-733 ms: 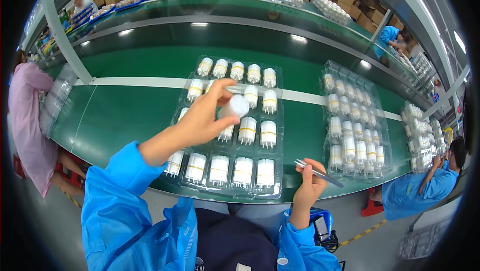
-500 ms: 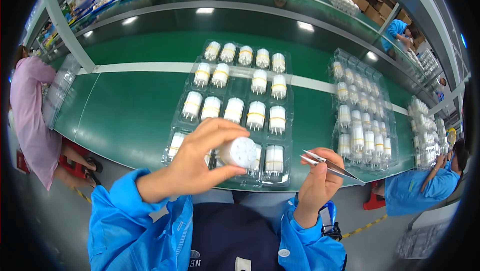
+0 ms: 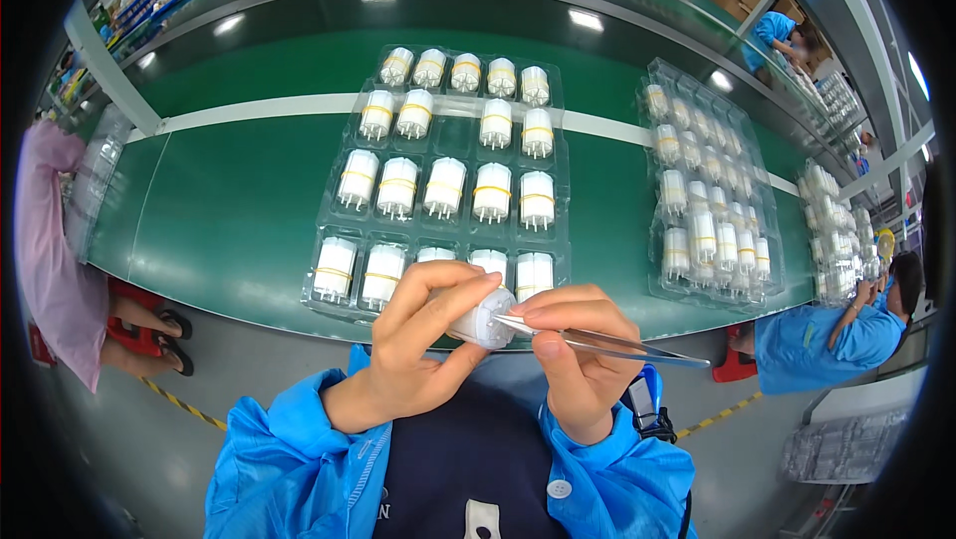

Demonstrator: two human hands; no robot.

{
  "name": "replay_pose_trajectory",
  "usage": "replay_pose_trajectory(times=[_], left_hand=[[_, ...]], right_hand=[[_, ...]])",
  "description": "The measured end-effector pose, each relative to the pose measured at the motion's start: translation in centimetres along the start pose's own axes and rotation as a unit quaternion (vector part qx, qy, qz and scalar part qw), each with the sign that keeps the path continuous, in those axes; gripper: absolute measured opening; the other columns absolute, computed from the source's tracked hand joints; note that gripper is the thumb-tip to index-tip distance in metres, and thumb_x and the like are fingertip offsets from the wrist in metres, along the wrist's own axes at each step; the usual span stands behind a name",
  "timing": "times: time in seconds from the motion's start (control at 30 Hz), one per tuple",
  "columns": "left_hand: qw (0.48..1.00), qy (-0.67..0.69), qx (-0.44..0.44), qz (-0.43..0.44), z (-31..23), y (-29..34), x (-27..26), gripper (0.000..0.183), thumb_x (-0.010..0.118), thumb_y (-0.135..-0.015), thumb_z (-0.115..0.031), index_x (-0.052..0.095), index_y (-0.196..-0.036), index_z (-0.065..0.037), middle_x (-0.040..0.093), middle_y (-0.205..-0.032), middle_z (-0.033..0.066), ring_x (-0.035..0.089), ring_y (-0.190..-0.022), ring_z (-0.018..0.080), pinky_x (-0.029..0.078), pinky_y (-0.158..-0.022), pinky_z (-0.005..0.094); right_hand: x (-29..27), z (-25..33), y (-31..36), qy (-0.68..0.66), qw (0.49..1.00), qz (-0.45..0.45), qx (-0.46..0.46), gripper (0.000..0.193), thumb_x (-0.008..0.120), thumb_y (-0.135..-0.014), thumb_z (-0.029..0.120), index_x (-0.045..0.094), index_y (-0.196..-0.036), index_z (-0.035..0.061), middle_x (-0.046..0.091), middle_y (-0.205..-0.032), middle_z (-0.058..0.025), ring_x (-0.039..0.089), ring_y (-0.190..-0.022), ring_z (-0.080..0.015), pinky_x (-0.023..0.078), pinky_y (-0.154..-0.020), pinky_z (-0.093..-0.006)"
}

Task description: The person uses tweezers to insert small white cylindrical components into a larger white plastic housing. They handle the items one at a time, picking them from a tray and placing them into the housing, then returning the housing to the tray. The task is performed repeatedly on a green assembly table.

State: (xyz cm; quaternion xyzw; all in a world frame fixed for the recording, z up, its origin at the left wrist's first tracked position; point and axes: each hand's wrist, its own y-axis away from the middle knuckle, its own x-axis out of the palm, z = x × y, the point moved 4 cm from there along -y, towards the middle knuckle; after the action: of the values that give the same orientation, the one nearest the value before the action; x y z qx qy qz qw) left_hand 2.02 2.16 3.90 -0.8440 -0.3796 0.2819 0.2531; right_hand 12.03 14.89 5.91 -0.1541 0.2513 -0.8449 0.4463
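Note:
My left hand [image 3: 423, 335] grips a white cylindrical plug-like part [image 3: 490, 328], its round end face turned toward my right hand. In my right hand [image 3: 586, 345] is a pair of metal tweezers [image 3: 642, 350], held closed, with the tips touching or very near that end face. Just beyond my hands lies a clear plastic tray [image 3: 455, 133] of similar white cylinders, most banded in yellow with metal pins at the lower end. One compartment in its second row from the far side holds no cylinder. My fingers hide part of the nearest row.
Farther right on the green table [image 3: 239, 190] are another loaded tray [image 3: 709, 210] and more stacked trays [image 3: 836, 240]. A co-worker in blue [image 3: 822, 340] sits at the right; a person in pink [image 3: 55, 240] is at the left. A raised shelf runs along the back.
My hands have come together: the tweezers, apart from the cylinder and spread earlier, now meet its end face with their tips together. The view has shifted, so the tray appears higher and further left.

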Motion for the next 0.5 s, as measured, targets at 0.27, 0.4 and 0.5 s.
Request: replay_pose_trajectory(times=[0.27, 0.4, 0.5], left_hand=[[1.000, 0.002, -0.001, -0.012, 0.0, 0.4, -0.1, 0.058, 0.070, -0.066, 0.011, 0.064, -0.123, 0.001, 0.057, -0.111, 0.0162, 0.060, -0.095, 0.0276, 0.052, -0.076, 0.0333], [1.000, -0.006, 0.002, -0.014, 0.2, 0.5, -0.1, 0.059, 0.069, -0.066, 0.011, 0.063, -0.123, 0.001, 0.057, -0.111, 0.0163, 0.060, -0.094, 0.0279, 0.051, -0.077, 0.0339], [1.000, -0.009, -0.002, -0.011, 0.3, 0.5, -0.1, 0.059, 0.069, -0.066, 0.010, 0.063, -0.124, 0.001, 0.057, -0.111, 0.0165, 0.060, -0.094, 0.0284, 0.050, -0.078, 0.0342]], right_hand=[[0.2, -0.5, 0.1, -0.014, 1.000, -0.004, 0.006, 0.012, 0.070, -0.084, 0.002, 0.069, -0.095, -0.0032, 0.071, -0.092, -0.0179, 0.068, -0.081, -0.0219, 0.053, -0.070, -0.0298], [0.3, -0.7, 0.1, -0.027, 1.000, -0.006, 0.011, 0.011, 0.069, -0.085, 0.001, 0.069, -0.095, -0.0038, 0.071, -0.092, -0.0181, 0.068, -0.082, -0.0223, 0.054, -0.071, -0.0300], [0.2, -1.1, 0.2, -0.043, 0.999, -0.006, 0.016, 0.011, 0.069, -0.085, 0.001, 0.069, -0.095, -0.0039, 0.071, -0.092, -0.0180, 0.068, -0.083, -0.0227, 0.054, -0.072, -0.0303]])
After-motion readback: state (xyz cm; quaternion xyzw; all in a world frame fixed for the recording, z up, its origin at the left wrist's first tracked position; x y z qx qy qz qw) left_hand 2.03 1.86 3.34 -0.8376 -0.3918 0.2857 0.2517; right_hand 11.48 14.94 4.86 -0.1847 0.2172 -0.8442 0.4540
